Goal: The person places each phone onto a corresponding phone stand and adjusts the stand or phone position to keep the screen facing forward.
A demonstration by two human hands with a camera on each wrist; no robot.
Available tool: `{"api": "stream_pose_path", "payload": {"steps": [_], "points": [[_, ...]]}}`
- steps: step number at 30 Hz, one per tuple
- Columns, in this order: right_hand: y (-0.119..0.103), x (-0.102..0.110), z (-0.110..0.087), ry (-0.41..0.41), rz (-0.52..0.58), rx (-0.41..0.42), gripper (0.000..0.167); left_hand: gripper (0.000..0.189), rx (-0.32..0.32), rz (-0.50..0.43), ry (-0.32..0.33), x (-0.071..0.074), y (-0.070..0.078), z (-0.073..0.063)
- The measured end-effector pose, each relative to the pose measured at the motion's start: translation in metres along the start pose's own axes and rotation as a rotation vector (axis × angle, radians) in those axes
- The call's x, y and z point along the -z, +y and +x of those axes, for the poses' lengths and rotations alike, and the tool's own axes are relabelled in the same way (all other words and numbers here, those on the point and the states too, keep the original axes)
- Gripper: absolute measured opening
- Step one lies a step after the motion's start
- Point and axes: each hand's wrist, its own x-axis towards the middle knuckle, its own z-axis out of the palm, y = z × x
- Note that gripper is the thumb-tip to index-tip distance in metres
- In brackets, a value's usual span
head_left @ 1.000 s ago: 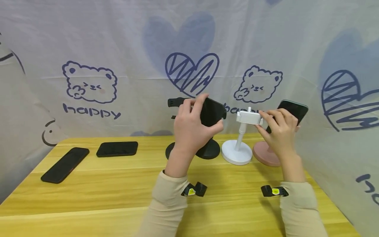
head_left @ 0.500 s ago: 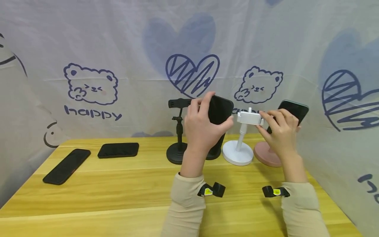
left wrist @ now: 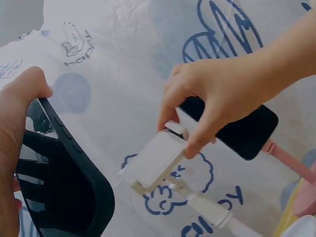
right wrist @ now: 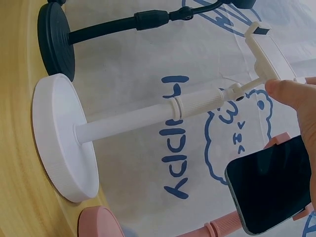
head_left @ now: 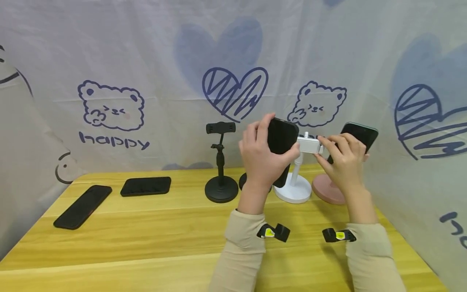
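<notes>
My left hand [head_left: 262, 158] grips a black phone [head_left: 282, 136] by its long edges, upright and tilted, with the dark screen facing me. The phone's lower end overlaps the base of a white phone stand [head_left: 293, 190] in the head view. At the stand's white clamp [head_left: 309, 145], my right hand [head_left: 344, 160] pinches the right end between thumb and fingers. In the left wrist view a gap shows between the phone [left wrist: 74, 182] and the clamp [left wrist: 153, 160]. Behind my right hand, a pink phone stand [right wrist: 227, 224] bears another dark-screened phone [right wrist: 274, 185].
Left of my hands stands a black phone stand [head_left: 220, 188] with its clamp raised. A second black base [head_left: 242, 180] is mostly hidden behind my left wrist. Two black phones, one angled [head_left: 83, 207] and one crosswise [head_left: 146, 186], lie on the wooden table [head_left: 146, 231]. A printed curtain hangs behind.
My left hand has carried the phone rightwards from in front of the black stands to beside the white clamp. My right hand has kept its place on the clamp.
</notes>
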Motion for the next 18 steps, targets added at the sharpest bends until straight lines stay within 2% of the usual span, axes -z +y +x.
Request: {"api": "stream_pose_path", "payload": {"steps": [18], "points": [[0.004, -0.003, 0.001, 0.057, 0.014, 0.021, 0.038, 0.073, -0.015, -0.009, -0.005, -0.038, 0.015, -0.007]]}}
